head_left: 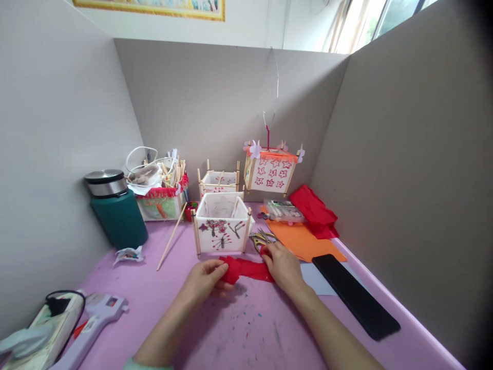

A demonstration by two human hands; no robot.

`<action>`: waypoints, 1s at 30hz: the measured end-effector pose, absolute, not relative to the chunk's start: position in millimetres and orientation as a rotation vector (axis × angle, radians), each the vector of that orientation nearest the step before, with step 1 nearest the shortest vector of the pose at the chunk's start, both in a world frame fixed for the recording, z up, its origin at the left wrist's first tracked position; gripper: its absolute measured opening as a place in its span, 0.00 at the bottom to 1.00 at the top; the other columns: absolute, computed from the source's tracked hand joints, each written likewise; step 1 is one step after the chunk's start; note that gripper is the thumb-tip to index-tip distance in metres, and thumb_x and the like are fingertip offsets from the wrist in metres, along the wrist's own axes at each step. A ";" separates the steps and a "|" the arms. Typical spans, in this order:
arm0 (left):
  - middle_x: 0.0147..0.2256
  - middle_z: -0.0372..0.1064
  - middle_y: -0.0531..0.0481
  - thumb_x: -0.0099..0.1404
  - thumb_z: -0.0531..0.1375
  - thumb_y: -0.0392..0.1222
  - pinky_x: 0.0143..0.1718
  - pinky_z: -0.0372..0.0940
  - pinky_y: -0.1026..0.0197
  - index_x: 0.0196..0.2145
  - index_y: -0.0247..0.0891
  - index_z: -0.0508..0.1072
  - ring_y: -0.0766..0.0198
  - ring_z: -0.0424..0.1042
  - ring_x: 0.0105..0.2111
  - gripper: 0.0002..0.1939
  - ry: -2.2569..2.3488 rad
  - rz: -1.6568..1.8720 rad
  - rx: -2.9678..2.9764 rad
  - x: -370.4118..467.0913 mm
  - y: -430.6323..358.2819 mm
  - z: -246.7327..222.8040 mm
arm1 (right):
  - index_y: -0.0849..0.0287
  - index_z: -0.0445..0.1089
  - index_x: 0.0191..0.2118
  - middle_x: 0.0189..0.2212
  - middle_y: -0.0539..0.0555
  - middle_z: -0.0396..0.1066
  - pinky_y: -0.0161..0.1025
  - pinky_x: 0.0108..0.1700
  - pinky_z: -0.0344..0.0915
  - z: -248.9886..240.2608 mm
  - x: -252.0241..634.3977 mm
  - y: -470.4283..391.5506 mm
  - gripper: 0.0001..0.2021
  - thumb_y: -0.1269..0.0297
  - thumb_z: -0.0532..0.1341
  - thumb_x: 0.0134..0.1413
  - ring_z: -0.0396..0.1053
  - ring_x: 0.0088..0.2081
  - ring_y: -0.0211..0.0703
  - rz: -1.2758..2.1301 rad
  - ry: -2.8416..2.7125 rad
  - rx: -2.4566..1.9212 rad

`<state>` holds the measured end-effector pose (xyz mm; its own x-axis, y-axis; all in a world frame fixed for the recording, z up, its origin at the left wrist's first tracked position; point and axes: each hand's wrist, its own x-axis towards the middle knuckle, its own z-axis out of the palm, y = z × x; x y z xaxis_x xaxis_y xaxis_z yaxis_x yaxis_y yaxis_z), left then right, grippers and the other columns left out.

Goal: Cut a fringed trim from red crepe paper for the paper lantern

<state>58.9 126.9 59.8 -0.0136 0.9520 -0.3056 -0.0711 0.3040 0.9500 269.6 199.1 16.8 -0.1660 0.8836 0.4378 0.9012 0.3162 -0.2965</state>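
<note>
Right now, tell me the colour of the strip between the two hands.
Red, seen best in the head view.

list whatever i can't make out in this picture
All in the head view:
Red paper's gripped parts: under fingers of the left hand and right hand
Rear box's lower front: behind the front box
Lilac tool's near end: cut off by bottom edge
Wrapper's contents: too small

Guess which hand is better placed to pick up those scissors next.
Probably the right hand: its fingers are right by the scissors, while the left hand is farther off. Both hold the red strip, so the right would likely let go first.
</note>
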 end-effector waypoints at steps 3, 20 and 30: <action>0.26 0.76 0.42 0.47 0.67 0.54 0.22 0.66 0.64 0.33 0.31 0.73 0.60 0.75 0.23 0.23 1.309 1.018 0.915 58.9 127.3 59.5 | 0.55 0.72 0.33 0.35 0.54 0.71 0.39 0.35 0.61 17.4 269.2 199.3 0.08 0.68 0.55 0.57 0.69 0.38 0.46 -0.050 -2.080 -1.536; 0.26 0.76 0.43 0.49 0.67 0.52 0.21 0.66 0.65 0.31 0.31 0.73 0.61 0.75 0.22 0.20 1.291 1.031 0.931 59.5 128.4 56.2 | 0.57 0.73 0.37 0.37 0.55 0.70 0.41 0.45 0.62 26.6 262.9 193.4 0.09 0.64 0.55 0.59 0.67 0.42 0.45 0.105 -2.079 -1.223; 0.21 0.73 0.49 0.43 0.69 0.56 0.23 0.68 0.63 0.33 0.32 0.74 0.63 0.73 0.21 0.26 1.210 1.011 0.918 60.7 128.7 51.4 | 0.59 0.64 0.28 0.21 0.45 0.63 0.31 0.27 0.55 35.1 215.2 149.0 0.05 0.66 0.60 0.51 0.59 0.24 0.35 0.978 -1.744 -1.006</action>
<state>60.7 128.7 51.4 0.0661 0.9538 -0.2931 -0.1187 0.2992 0.9468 215.2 149.0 35.1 -0.2916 0.9101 0.2943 0.2238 0.3640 -0.9041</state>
